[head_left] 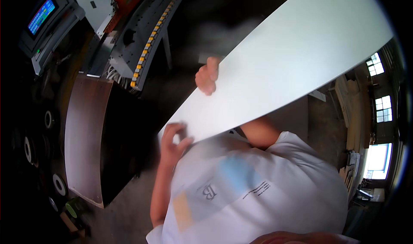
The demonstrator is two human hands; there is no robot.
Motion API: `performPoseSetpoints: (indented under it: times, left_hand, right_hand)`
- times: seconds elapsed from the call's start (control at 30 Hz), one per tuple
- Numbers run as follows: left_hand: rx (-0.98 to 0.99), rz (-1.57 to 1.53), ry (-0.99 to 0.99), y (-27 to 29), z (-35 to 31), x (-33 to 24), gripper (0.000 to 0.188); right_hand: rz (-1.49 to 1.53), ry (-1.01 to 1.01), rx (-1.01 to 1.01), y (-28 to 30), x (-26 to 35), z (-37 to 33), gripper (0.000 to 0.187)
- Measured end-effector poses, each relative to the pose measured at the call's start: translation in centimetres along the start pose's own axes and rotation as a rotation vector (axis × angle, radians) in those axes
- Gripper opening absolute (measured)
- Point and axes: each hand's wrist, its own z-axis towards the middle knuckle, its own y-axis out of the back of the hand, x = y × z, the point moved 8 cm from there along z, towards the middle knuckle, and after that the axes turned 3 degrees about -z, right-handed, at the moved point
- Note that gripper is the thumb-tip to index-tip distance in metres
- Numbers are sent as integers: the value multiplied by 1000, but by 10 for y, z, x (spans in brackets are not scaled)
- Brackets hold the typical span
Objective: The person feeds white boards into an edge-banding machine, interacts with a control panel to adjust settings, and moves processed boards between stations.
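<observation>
A white T-shirt with printed patches of blue, grey and yellow [266,188] is seen nearest, at 5 o'clock. Just beyond it, a long, flat, smooth white panel [279,63] is held aslant across the body, from 8 o'clock at its near end toward 2 o'clock. At 7 o'clock, by that end, the left hand [173,146] is blurred; its thumb and fingers are curved apart, probably so that the end can be steadied, though whether the panel is touched cannot be told. The right arm is passed underneath, and the far long edge is clamped at 12 o'clock by the right hand [207,76], its fingers hooked over the top; the weight is presumably borne this way.

Farther off, a box-shaped brownish-grey block with a dark side [86,136] is seen at 9 o'clock. At 11 o'clock, a grey metal machine rail is lined with yellow blocks [148,50], perhaps spaced for support. At 10 o'clock, a lit blue screen [41,16] is set in a grey console. Long brown boards [352,110] are stacked at 3 o'clock, near bright windows [378,162].
</observation>
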Motion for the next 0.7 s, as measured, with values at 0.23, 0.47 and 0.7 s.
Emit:
performPoseSetpoints:
  times: [0.23, 0.47, 0.7]
  left_hand:
    - [61, 177, -414, -24, 75, -148, 60]
    - [-19, 431, -546, -38, 89, -147, 68]
    - [-78, 506, -348, -26, 106, -113, 59]
  right_hand:
    - [-86, 33, -105, 21, 11, -11, 47]
    - [-431, 230, -222, 52, 25, -1, 51]
    - [-602, 245, -703, 98, 12, 6, 55]
